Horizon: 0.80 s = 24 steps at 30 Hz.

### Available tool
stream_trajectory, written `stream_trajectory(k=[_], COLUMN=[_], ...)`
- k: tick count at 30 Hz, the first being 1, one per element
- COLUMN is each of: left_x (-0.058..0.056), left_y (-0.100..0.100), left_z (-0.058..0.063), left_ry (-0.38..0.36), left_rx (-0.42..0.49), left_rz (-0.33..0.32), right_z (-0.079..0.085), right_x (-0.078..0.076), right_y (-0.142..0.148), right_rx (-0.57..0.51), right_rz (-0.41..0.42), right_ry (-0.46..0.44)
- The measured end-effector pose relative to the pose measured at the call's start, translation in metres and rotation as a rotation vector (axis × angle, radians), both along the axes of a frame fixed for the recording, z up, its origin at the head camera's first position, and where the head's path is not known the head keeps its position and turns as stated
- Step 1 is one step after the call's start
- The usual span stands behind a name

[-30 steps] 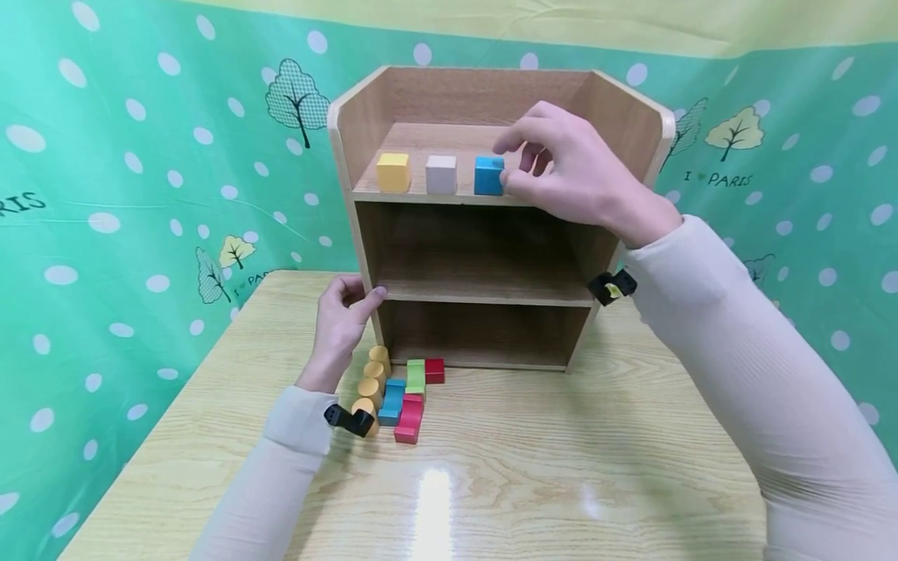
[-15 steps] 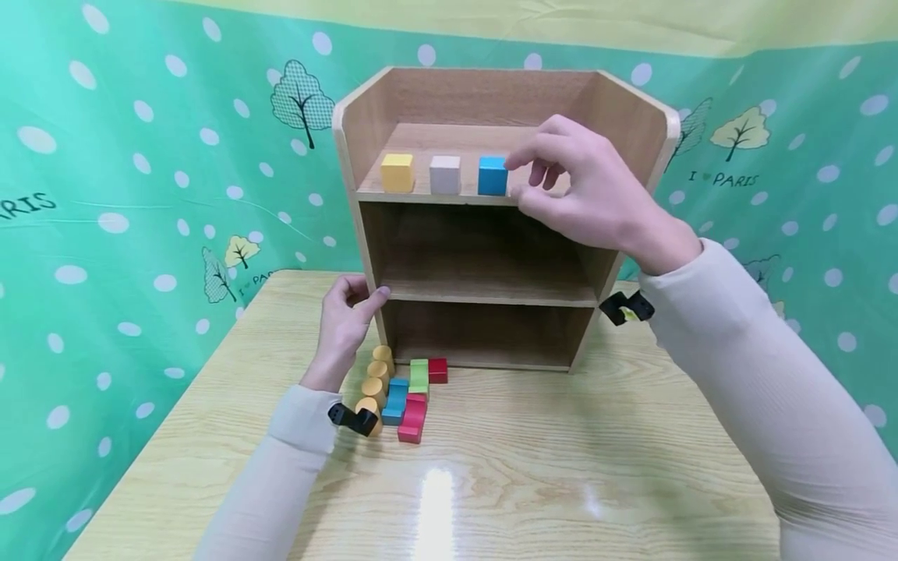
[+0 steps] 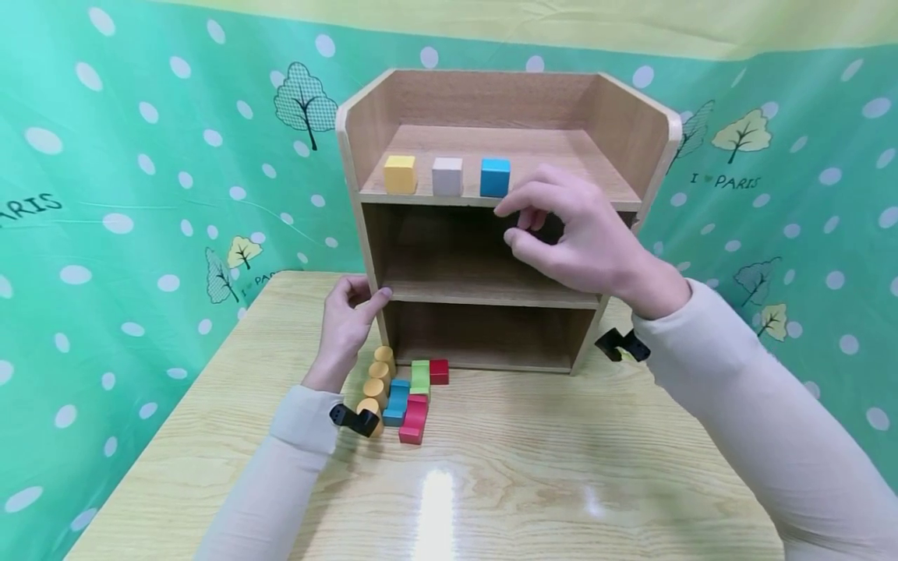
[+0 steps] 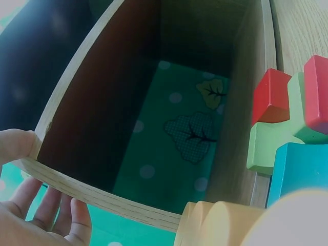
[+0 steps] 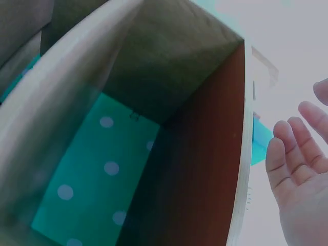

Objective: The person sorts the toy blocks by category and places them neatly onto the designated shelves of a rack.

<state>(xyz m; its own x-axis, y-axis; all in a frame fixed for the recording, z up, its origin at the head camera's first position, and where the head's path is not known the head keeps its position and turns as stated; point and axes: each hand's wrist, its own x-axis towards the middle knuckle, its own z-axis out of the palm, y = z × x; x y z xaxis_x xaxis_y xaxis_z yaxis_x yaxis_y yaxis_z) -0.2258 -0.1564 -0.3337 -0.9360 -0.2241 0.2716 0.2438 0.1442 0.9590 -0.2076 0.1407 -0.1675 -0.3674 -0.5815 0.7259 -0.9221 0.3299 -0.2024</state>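
Note:
A small wooden shelf unit (image 3: 491, 301) stands on the table. My left hand (image 3: 341, 327) grips its left side panel, thumb on the front edge; in the left wrist view the fingers (image 4: 54, 207) lie along the panel's outer side. On the top board sit a yellow cube (image 3: 400, 175), a white cube (image 3: 447, 178) and a blue cube (image 3: 494, 178), spaced in a row along the front edge. My right hand (image 3: 578, 238) hovers in front of the unit, below and right of the blue cube, fingers loosely bent, holding nothing.
By the unit's lower left corner lie several yellow cylinders (image 3: 374, 389), a blue notched block (image 3: 396, 403), a green notched block (image 3: 420, 377), a red block (image 3: 439, 372) and a pinkish-red notched block (image 3: 413, 421). A dotted green cloth (image 3: 161, 234) hangs behind the table.
My right hand has let go of the blue cube, drawn back to the right and then dropped below the top board's edge. The left hand keeps its hold on the panel.

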Motion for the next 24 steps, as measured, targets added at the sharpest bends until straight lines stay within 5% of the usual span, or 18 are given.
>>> stream_trajectory(k=[24], left_x=[0.001], left_y=[0.000], left_z=[0.001], left_ry=[-0.003], left_rx=[0.000], left_rz=[-0.005], right_z=[-0.066], right_x=[0.018], right_y=[-0.014], right_rx=[0.042], right_rz=[0.087], right_ry=[-0.102])
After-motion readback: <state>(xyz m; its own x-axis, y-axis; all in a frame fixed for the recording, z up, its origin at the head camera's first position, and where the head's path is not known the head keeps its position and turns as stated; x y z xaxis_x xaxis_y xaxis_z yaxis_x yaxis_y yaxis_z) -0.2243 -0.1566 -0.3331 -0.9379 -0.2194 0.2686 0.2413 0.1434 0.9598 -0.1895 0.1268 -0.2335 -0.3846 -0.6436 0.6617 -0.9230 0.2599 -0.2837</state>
